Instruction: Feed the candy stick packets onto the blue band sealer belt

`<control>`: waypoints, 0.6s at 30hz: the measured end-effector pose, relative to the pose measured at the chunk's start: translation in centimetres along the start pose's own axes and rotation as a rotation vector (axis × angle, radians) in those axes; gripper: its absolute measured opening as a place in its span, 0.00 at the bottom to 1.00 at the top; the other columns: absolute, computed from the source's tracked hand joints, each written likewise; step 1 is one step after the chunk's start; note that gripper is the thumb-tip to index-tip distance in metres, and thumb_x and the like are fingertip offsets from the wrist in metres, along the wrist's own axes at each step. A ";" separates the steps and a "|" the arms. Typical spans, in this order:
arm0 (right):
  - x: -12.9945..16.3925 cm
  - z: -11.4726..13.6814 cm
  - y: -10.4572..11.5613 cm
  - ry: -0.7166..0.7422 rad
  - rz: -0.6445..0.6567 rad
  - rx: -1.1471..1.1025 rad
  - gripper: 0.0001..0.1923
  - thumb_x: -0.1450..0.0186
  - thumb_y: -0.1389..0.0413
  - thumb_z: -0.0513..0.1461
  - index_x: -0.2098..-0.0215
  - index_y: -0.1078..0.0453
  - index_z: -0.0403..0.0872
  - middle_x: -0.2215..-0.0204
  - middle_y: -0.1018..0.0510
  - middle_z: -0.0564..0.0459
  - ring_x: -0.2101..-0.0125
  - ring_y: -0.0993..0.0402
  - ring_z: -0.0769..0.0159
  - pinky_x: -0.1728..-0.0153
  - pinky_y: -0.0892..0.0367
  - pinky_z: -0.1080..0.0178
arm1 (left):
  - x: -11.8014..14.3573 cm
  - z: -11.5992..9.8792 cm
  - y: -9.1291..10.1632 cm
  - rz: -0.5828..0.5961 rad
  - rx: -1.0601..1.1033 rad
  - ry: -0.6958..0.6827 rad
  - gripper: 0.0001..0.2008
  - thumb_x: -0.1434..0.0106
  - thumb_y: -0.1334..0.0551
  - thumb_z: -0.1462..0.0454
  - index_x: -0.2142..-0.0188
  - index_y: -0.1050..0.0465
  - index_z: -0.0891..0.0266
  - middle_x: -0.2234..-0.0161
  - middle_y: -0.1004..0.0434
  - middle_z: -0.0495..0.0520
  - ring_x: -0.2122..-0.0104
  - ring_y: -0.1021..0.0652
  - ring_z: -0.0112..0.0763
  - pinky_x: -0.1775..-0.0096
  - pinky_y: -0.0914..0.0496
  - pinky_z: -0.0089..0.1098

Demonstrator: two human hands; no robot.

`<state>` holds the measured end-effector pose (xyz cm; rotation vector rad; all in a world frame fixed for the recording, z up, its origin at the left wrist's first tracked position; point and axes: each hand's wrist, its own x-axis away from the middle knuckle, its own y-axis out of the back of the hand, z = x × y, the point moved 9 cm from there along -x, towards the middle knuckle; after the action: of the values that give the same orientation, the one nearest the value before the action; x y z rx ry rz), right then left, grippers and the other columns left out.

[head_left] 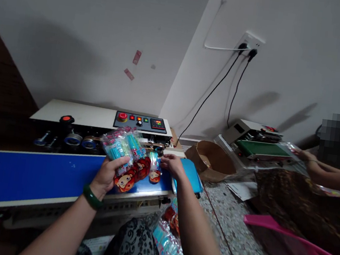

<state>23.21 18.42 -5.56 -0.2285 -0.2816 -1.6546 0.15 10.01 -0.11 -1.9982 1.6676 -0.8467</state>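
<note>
A control panel with a red round button, small lit switches and a red digital readout sits on the white top of the sealing machine against the wall. To the right, two black cables run down from a wall socket. A brown cardboard box lies open on the speckled floor, near loose white papers. Beyond it stands a second machine with a green belt, where another person's arm reaches. A pink plastic sheet lies at lower right. Two red scraps stick to the wall.
</note>
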 end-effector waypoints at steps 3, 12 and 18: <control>2.0 2.4 -0.8 0.133 -0.039 -0.032 0.11 0.52 0.41 0.43 0.75 0.35 0.45 0.80 0.28 0.55 0.79 0.33 0.71 0.80 0.37 0.69 | 0.0 0.2 -0.2 0.018 -0.015 0.000 0.21 0.56 0.34 0.68 0.60 0.29 0.64 0.68 0.21 0.53 0.69 0.22 0.38 0.63 0.28 0.36; 8.7 7.9 -6.0 0.448 0.191 -0.098 0.11 0.48 0.42 0.44 0.77 0.38 0.46 0.76 0.31 0.57 0.74 0.35 0.71 0.70 0.37 0.69 | 0.5 1.8 -1.8 0.129 -0.023 0.072 0.21 0.53 0.35 0.69 0.57 0.30 0.64 0.66 0.22 0.56 0.67 0.23 0.39 0.62 0.29 0.37; 8.0 6.6 -4.8 0.393 0.101 -0.296 0.10 0.47 0.44 0.44 0.71 0.38 0.48 0.80 0.33 0.61 0.79 0.37 0.74 0.76 0.40 0.72 | 0.5 2.3 -1.9 0.122 0.019 0.112 0.21 0.53 0.36 0.69 0.56 0.31 0.64 0.66 0.22 0.55 0.67 0.23 0.39 0.62 0.29 0.39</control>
<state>17.55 13.38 2.94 -0.1314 0.2689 -1.5980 3.11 9.76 -0.45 -1.8458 1.8154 -0.9412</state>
